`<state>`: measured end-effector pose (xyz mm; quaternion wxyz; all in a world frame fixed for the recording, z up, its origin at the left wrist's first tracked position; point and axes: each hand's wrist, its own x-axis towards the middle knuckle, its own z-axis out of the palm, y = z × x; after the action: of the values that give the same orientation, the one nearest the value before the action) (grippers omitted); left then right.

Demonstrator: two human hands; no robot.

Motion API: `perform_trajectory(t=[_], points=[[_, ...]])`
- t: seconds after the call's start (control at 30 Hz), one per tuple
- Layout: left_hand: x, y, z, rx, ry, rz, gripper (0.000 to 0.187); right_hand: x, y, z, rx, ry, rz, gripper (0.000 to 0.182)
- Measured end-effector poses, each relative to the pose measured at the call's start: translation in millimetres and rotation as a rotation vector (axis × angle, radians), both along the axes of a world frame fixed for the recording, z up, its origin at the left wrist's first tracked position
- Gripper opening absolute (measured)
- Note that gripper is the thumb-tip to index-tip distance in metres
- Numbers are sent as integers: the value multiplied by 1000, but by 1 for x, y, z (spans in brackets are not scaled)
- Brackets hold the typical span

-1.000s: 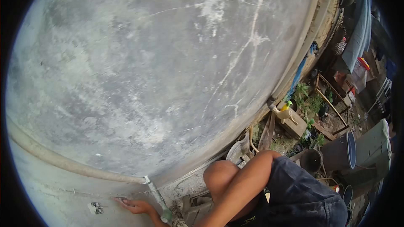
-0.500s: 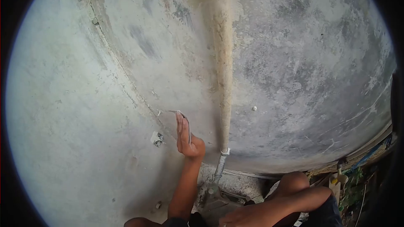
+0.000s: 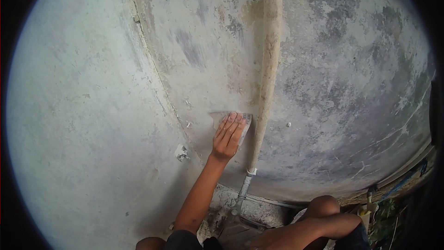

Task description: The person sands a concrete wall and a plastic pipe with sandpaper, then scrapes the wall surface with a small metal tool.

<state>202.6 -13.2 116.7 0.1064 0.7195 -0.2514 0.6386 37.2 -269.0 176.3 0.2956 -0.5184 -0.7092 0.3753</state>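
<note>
My left hand (image 3: 227, 136) lies against the grey wall, its fingers stretched upward and pressing a sheet of sandpaper (image 3: 246, 121) under them. Printed marks show on the sheet's back at the right, and its upper left corner sticks out beyond the fingers. Just right of the sheet runs a pale vertical pipe (image 3: 269, 55). My right hand (image 3: 266, 241) rests low at the bottom edge, in front of my body; its fingers are cut off by the frame, so its grip does not show.
The pipe's lower end meets a grey metal fitting (image 3: 244, 186). A ridge (image 3: 159, 76) runs down the wall on the left, with a broken white patch (image 3: 181, 153) beside it. My bent knee (image 3: 323, 206) is close to the wall. Plants (image 3: 391, 215) grow at lower right.
My left hand has turned from edge-on to flat on the wall, exposing the sandpaper's printed back. It sits nearer the pipe. The view has shifted slightly; my right hand stays low.
</note>
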Motion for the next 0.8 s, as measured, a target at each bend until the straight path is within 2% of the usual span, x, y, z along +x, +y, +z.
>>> perform_trajectory(t=[0.2, 0.3, 0.37, 0.47, 0.53, 0.8], points=[[-3, 14, 85, 67, -11, -45, 27, 3, 5, 11, -69, -87, 7, 42], [-4, 13, 78, 49, 7, -37, 26, 4, 8, 16, -115, -108, -8, 43], [-7, 16, 49, 111, 21, -11, 27, 3, 8, 16, -118, -111, -17, 43], [-5, 27, 35, 220, 16, 4, 28, 3, 9, 13, -112, -131, -21, 43], [-9, 33, 49, 273, 0, 9, 29, 4, 9, 16, -131, -137, -14, 44], [3, 45, 180, 305, -71, -72, 32, 5, 2, 8, -17, -160, -57, 43]])
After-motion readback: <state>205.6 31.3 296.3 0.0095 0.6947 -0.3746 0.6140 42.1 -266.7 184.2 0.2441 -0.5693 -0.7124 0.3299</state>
